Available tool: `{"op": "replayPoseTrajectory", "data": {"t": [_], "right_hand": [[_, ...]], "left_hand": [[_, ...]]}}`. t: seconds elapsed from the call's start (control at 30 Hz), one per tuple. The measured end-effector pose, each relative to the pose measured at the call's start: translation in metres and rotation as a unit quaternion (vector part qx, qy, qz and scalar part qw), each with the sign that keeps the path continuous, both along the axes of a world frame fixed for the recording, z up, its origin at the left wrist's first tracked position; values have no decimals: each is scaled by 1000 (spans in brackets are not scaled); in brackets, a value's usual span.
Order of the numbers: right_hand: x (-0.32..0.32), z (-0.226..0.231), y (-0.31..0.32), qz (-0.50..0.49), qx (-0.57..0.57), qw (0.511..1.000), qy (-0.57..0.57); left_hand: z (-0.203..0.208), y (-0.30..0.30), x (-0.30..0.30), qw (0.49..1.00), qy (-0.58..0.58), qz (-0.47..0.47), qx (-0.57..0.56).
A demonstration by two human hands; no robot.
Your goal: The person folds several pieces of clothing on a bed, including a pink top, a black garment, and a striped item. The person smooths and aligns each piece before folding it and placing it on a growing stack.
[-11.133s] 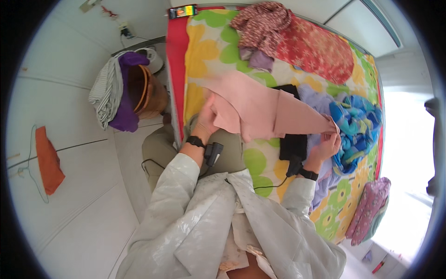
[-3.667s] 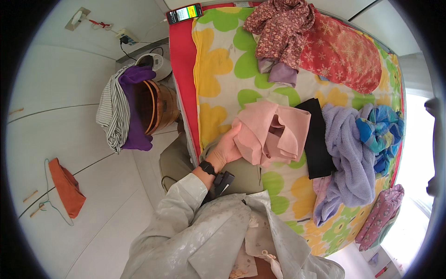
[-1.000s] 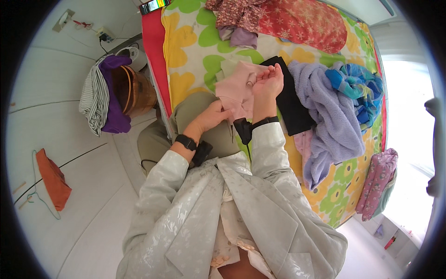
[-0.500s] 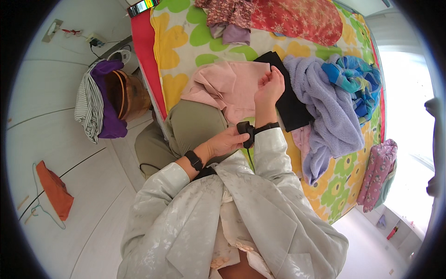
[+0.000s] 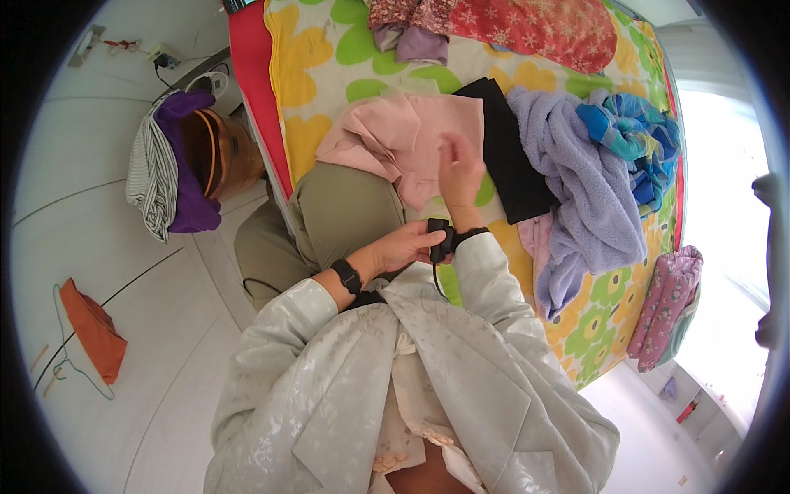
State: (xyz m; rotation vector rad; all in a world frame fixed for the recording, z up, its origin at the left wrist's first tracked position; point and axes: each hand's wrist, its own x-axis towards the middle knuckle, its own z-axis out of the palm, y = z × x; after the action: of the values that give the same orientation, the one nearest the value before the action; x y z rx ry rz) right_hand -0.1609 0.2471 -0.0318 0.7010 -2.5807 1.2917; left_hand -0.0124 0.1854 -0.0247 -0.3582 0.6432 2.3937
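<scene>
Pink cloth (image 5: 393, 123) on bed (image 5: 317, 66), beyond left hand (image 5: 406, 245), longer left-right. Right hand (image 5: 461, 174) nearer, over its near-right corner, grip half-curled, blurred, contact unclear. Left grip pinches black box (image 5: 439, 235) at right wrist (image 5: 465, 217).

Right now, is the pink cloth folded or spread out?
Neither neatly folded nor fully spread: the pink cloth has a rumpled, creased left part and a flatter right part on the patterned bedding.

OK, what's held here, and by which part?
The left hand grips the black wrist device by its left side; the right hand, blurred, seems empty.
</scene>
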Motion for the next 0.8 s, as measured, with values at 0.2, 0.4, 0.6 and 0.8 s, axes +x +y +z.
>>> {"op": "replayPoseTrajectory", "data": {"t": [0.2, 0.4, 0.6, 0.8], "right_hand": [[-36, 7, -5, -224, -468, 807, -282], [-28, 10, -13, -66, -207, 973, -83], [-23, 2, -17, -77, -158, 977, -120], [-19, -22, -22, 81, -5, 983, -166]], "left_hand": [[11, -5, -5, 999, -4, 29, 17], [12, -12, -7, 998, -18, 1, -54], [6, -56, -15, 961, 14, 132, -242], [-1, -106, -29, 691, 140, 288, -649]]}}
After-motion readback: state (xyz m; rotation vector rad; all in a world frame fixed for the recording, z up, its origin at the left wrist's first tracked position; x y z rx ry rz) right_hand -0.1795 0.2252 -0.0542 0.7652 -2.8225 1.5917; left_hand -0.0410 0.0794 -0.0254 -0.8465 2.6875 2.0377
